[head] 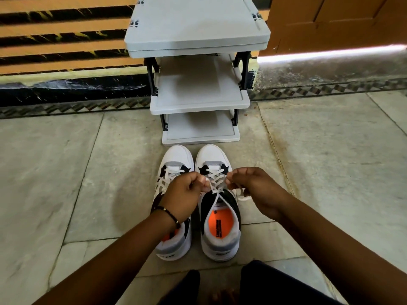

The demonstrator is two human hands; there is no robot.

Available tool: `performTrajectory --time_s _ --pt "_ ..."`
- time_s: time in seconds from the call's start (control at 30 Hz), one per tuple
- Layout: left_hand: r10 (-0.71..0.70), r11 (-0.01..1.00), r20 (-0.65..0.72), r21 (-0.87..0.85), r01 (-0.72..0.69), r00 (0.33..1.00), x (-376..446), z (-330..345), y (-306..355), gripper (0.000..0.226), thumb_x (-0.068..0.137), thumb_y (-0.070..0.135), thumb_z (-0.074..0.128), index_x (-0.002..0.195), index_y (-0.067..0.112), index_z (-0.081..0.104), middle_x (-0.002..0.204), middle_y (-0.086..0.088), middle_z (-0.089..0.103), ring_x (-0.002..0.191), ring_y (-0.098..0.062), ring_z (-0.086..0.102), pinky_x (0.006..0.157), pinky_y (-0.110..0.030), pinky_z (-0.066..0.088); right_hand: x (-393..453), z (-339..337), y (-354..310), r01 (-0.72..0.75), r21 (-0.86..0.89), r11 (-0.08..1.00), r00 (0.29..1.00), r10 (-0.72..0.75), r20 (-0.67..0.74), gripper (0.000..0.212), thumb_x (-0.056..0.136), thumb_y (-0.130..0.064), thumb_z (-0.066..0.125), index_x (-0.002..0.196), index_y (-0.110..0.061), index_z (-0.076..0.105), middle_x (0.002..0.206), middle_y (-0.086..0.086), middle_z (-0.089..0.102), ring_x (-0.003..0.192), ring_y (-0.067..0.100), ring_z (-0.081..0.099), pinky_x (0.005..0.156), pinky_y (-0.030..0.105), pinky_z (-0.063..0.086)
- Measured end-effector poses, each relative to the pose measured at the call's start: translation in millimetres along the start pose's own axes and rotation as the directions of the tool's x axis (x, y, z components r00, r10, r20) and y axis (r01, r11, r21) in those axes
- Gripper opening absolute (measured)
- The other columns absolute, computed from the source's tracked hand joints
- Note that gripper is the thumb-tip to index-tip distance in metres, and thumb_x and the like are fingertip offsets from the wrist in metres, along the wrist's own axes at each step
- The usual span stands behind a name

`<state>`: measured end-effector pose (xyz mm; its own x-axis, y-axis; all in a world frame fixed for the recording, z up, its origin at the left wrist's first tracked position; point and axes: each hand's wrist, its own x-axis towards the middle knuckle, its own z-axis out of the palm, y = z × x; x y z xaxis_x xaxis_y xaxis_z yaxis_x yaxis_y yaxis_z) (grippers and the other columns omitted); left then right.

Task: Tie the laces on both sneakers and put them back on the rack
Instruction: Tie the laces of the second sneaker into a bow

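Three grey shelves of the rack (199, 100) are standing at twelve o'clock; both sneakers (174, 201) are lying just before it, toes and long axes pointing there; left hand (184, 197) and right hand (255, 190) are each pinching a lace (217, 182) of the right-side sneaker (219, 205), knotting apparently underway; next, cross and tighten.
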<state>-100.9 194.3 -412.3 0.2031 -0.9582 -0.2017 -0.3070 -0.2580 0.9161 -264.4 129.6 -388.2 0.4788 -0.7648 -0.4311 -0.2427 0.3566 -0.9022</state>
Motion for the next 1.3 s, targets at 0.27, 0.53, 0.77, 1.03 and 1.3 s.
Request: performTrajectory --time_s 0.27,0.53,0.77,1.03,1.3 --pt "0.012 0.947 0.025 -0.322 -0.003 1.0 -3.1 8.8 13.1 0.026 0.092 0.0 0.04 0.091 0.019 0.056 0.082 0.002 0.064 0.069 0.005 0.065 0.064 -0.007 0.047 12.8 16.8 6.0 0.009 0.251 0.968 0.999 0.004 -0.052 0.015 0.087 -0.013 0.055 0.087 -0.014 0.07 0.074 0.001 0.073 0.066 0.014 0.067 0.064 0.024 0.049" --pt "0.117 0.963 0.081 -0.252 -0.093 0.99 -0.3 6.6 11.2 0.025 0.089 -0.005 0.044 0.102 0.009 0.061 0.086 -0.002 0.064 0.065 0.006 0.061 0.059 -0.005 0.044 10.9 24.3 3.6 0.047 0.248 0.968 0.999 -0.042 -0.026 0.031 0.084 0.009 0.05 0.102 -0.008 0.068 0.071 0.003 0.069 0.054 0.009 0.063 0.045 0.012 0.043" --pt "0.169 0.984 0.088 -0.076 -0.163 0.982 0.9 9.5 8.4 0.019 0.09 -0.004 0.039 0.086 0.013 0.047 0.068 0.001 0.055 0.054 0.0 0.048 0.059 -0.009 0.043 13.8 24.2 6.8 0.107 0.18 0.978 0.984 -0.079 -0.159 0.02 0.076 0.012 0.06 0.081 -0.008 0.062 0.062 0.005 0.065 0.05 0.01 0.06 0.048 0.018 0.044" --pt "0.002 0.995 0.105 -0.097 0.008 0.994 6.7 7.2 8.4 0.025 0.084 0.007 0.059 0.099 0.019 0.043 0.057 0.008 0.067 0.047 -0.005 0.055 0.062 -0.019 0.048 16.9 13.4 2.1 0.234 -0.159 0.959 0.972 -0.235 0.012 0.026 0.073 0.017 0.053 0.081 -0.001 0.071 0.07 0.01 0.069 0.063 0.015 0.067 0.061 0.018 0.053" --pt "-0.117 0.97 0.104 -0.201 0.136 0.988 5.4 5.5 8.1 0.011 0.085 0.014 0.06 0.074 0.016 0.061 0.063 -0.008 0.068 0.05 -0.008 0.061 0.057 -0.021 0.047 17.4 3.6 -12.8 0.385 -0.552 0.739 0.922 -0.324 0.21 0.015 0.074 -0.002 0.07 0.082 -0.014 0.073 0.074 0.004 0.072 0.075 0.024 0.069 0.076 0.039 0.055"
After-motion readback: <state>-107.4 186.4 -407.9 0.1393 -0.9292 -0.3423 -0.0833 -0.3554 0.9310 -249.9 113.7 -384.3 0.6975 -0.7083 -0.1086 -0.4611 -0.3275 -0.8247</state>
